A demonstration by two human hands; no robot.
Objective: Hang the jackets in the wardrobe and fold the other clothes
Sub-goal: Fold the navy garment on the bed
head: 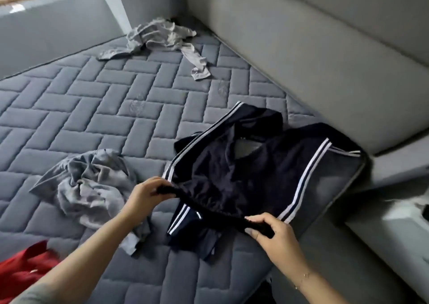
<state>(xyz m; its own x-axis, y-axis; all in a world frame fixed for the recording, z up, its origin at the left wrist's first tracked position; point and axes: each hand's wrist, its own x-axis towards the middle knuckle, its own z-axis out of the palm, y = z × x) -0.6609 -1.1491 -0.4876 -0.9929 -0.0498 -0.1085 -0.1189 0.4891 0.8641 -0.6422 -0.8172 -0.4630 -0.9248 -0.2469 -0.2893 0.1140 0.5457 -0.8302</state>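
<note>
My left hand (148,193) and right hand (267,228) pinch the navy shorts (243,171) waistband taut above the bed (92,108), fingers clamped, to straighten them for folding.

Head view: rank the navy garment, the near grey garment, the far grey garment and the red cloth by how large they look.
1. Navy garment, spread out, largest.
2. Near grey garment and far grey garment: both crumpled and look alike in size; distance makes ranking unsure.
3. Red cloth: smallest as seen, but cut off by the frame edge.

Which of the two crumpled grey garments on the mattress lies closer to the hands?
The grey garment bunched just beside the left hand, next to the navy striped piece. The other grey garment lies far off by the headboard corner.
</note>
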